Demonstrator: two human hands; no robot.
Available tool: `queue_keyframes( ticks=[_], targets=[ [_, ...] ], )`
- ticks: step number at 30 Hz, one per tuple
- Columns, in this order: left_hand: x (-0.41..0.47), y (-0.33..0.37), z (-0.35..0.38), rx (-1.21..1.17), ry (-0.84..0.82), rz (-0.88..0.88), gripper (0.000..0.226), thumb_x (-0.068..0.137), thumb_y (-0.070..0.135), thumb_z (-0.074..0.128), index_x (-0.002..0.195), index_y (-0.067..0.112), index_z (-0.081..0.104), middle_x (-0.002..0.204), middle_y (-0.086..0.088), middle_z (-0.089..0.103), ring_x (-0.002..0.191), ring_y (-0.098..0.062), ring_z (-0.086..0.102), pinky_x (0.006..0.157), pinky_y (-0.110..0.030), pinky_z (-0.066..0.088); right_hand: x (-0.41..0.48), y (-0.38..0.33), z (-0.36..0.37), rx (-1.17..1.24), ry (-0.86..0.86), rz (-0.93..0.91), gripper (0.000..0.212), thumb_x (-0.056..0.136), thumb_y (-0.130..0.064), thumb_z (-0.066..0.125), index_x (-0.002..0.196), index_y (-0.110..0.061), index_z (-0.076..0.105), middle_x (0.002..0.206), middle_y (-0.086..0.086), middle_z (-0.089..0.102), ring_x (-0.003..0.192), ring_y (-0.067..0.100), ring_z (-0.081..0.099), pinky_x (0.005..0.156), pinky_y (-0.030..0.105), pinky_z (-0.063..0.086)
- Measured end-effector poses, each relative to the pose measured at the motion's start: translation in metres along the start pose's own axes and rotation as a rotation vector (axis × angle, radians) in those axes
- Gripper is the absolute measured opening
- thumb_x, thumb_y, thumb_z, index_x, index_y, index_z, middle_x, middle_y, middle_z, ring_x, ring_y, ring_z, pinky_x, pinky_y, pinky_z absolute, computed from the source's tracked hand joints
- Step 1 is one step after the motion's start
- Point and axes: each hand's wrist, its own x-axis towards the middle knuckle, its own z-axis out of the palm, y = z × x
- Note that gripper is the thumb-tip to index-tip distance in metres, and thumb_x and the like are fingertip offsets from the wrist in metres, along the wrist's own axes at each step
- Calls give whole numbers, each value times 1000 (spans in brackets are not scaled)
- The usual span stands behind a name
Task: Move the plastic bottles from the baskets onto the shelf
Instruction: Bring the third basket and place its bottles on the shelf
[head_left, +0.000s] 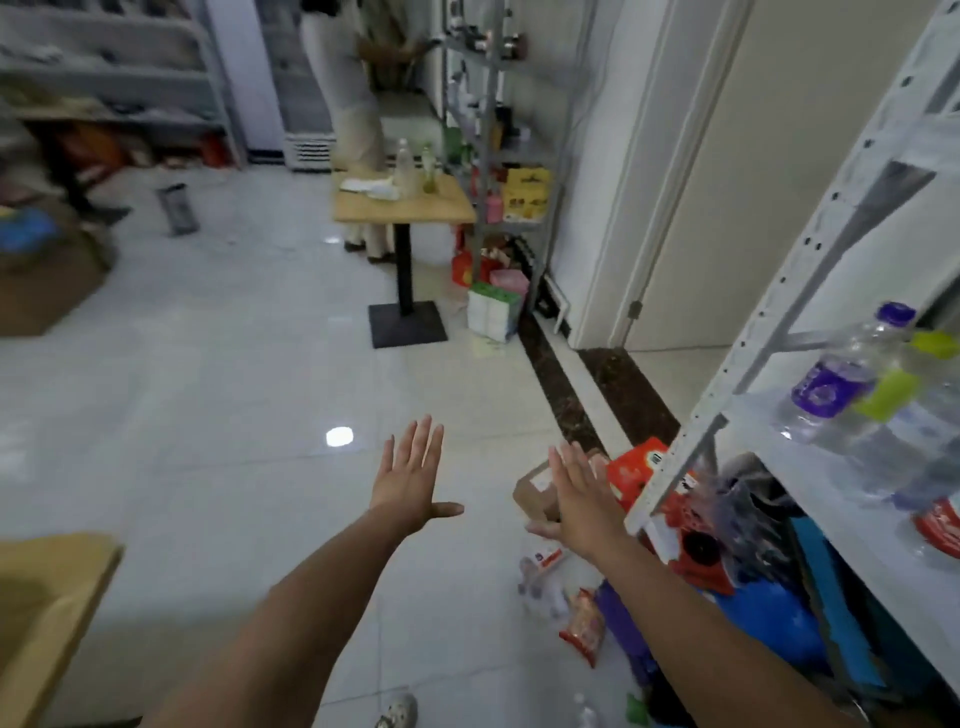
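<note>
Both my arms stretch forward over the white tiled floor. My left hand (413, 475) is spread flat with straight fingers and holds nothing. My right hand (579, 493) is also flat and empty, just left of the white metal shelf (810, 467). On that shelf at the right stand several clear plastic bottles: one with a purple cap and label (831, 384), one with a yellow-green cap and label (904, 389), and one with a red label (940, 525) lower down. No basket shows in this view.
Packets, a brown box (537, 488) and blue items lie on the floor under and beside the shelf. A small wooden table (405, 208) with bottles stands ahead; a person (348, 104) stands behind it. Another rack (493, 130) lines the wall. A wooden surface (47, 597) is at lower left.
</note>
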Motion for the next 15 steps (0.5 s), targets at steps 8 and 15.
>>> queue_keyframes(
  ticks=[8,15],
  targets=[
    [-172,-208,7,-68,83,-561,114,80,73,48,151,11,-17,154,-5,-30,146,-28,-19,117,-46,-8,61,-255,-15,-9,-1,-531,107,83,-63,55,151,-11,-10,159,7,-18,146,21,-16,116,41,-11],
    [-355,-355,18,-82,111,-1038,114,78,72,53,153,13,-8,160,-8,-15,148,-27,-12,117,-46,-8,30,-507,-8,-70,62,-973,108,82,-66,52,151,-11,-10,159,7,-17,146,22,-16,116,43,-11]
  ],
)
